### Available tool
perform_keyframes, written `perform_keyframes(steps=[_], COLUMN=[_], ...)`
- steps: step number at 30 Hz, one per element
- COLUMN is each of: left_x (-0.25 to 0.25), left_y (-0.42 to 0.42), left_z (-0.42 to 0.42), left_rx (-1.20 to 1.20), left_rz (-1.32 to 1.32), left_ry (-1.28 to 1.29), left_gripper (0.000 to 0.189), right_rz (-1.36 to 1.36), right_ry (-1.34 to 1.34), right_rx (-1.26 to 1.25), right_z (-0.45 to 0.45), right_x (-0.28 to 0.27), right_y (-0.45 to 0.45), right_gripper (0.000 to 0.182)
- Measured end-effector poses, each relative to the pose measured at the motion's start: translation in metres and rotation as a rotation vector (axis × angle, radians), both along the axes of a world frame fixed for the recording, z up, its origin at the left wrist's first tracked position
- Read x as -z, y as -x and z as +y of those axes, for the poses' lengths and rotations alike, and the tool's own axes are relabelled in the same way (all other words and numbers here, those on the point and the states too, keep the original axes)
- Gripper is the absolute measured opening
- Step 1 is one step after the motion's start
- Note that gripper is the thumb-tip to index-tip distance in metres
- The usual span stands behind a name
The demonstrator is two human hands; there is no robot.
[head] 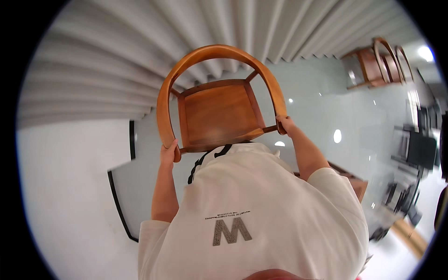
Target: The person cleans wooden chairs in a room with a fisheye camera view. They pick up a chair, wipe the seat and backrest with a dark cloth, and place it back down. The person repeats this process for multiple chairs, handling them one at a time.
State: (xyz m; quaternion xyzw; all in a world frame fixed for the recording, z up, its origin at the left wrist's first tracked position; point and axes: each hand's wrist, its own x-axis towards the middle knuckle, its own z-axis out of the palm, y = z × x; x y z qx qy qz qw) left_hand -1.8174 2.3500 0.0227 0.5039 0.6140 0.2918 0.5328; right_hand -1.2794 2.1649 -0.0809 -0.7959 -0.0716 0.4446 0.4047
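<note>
Right in front of my body is a brown wooden armchair (220, 113) with a curved one-piece backrest and arm rail (218, 51). Its seat front lies close against my white shirt (252, 196). My left hand (168, 152) grips the end of the left armrest, fingers wrapped over the wood. At the other armrest's end, my right hand (287, 125) holds on in the same way. The chair's legs are mostly hidden beneath the seat, and I cannot tell whether they touch the floor.
Pleated grey curtains (224, 24) hang just behind the chair. A white wall (70, 175) with black skirting (120, 206) stands to the left. More wooden chairs (378, 66) are at the far right, black chairs (421, 150) lower down. Glossy pale floor (315, 105) reflects lights. Brown wooden furniture (358, 185) shows behind my right arm.
</note>
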Motion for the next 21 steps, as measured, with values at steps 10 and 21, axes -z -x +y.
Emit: perform_keyframes(steps=[10,21], left_x=[-0.157,-0.181], left_y=[-0.095,-0.267], left_z=[-0.262,-0.439], left_rx=[0.573,0.833], left_rz=[0.069,0.165], left_ry=[0.024,0.061], left_gripper=[0.050,0.055], right_rz=[0.059,-0.188], right_ry=[0.005,0.139], right_rx=[0.427,0.847], right_z=[-0.505,-0.764], right_x=[-0.118,-0.129], right_y=[0.085,0.081], right_gripper=[0.065,0.069])
